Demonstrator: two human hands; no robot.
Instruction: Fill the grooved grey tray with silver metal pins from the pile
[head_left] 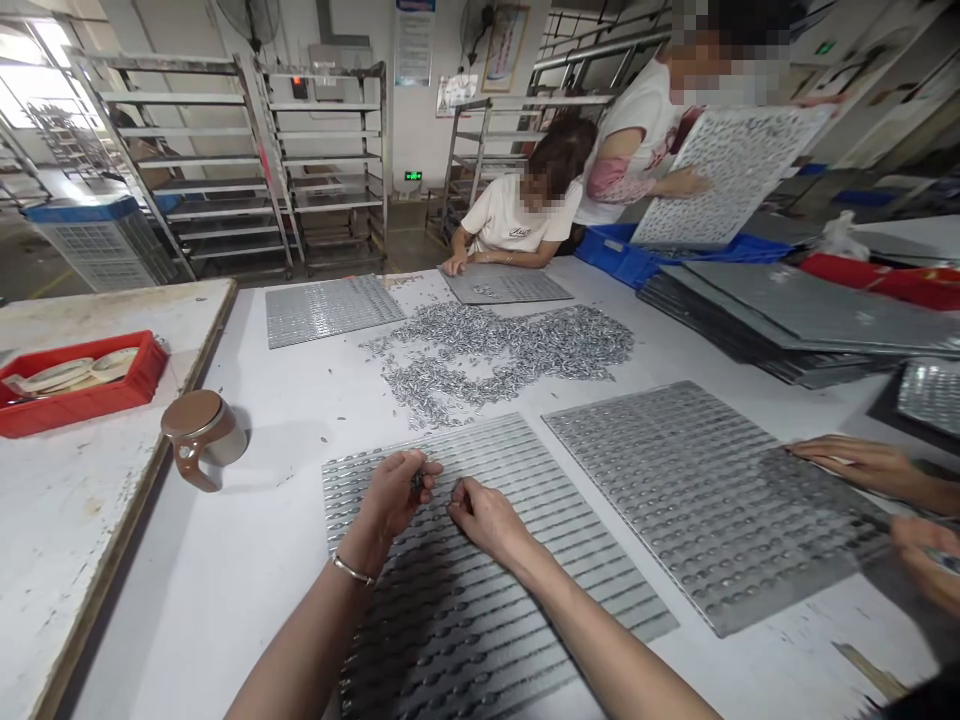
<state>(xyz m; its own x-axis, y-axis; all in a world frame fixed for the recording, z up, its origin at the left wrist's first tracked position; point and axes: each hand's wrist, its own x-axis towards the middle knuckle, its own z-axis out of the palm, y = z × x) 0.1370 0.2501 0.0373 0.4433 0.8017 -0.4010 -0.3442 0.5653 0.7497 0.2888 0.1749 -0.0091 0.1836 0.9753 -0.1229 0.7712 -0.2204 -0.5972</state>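
My left hand (394, 495) is curled shut over the upper part of a grey grooved tray (525, 600), pinching small dark metal pieces between thumb and fingers. A thin bracelet circles that wrist. My right hand (480, 515) rests on the same tray just to the right, its fingertips pressed together on a groove; what they hold is too small to make out. Beyond the tray lies a loose heap of small metal parts (510, 350) on the white table (247, 560).
A brown lidded mug (201, 435) stands at the left. A second tray (697, 490) lies to the right with another person's hands (862, 465) on it. Two more people work at the far end. A red bin (75, 385) sits on the left bench.
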